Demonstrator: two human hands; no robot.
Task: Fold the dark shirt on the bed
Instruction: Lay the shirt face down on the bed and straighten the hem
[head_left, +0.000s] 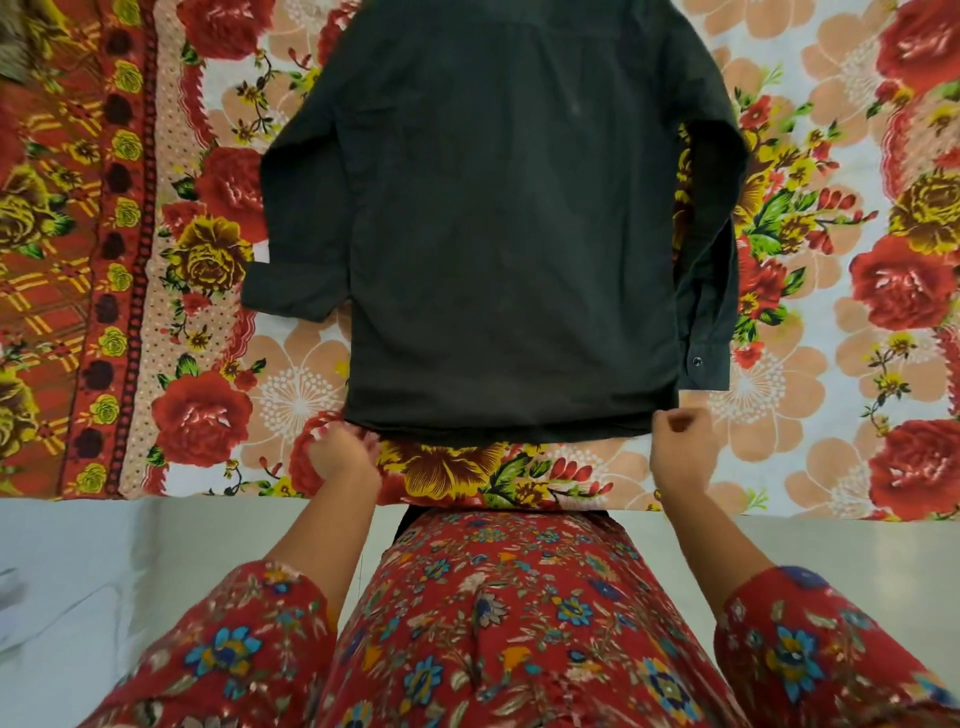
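The dark shirt (509, 234) lies flat on the bed, back side up, hem towards me and collar at the top edge of the view. Both long sleeves hang down along its sides, and a button shows on the right cuff. My left hand (340, 452) pinches the hem's left corner. My right hand (678, 441) has its fingers curled at the hem's right corner, touching the cloth; whether it grips the cloth is unclear.
A floral bedsheet (841, 260) in red, peach and yellow covers the bed, with a patterned red border (78, 260) on the left. The bed's near edge (156, 499) meets a pale grey floor (104, 571). My red floral dress fills the bottom of the view.
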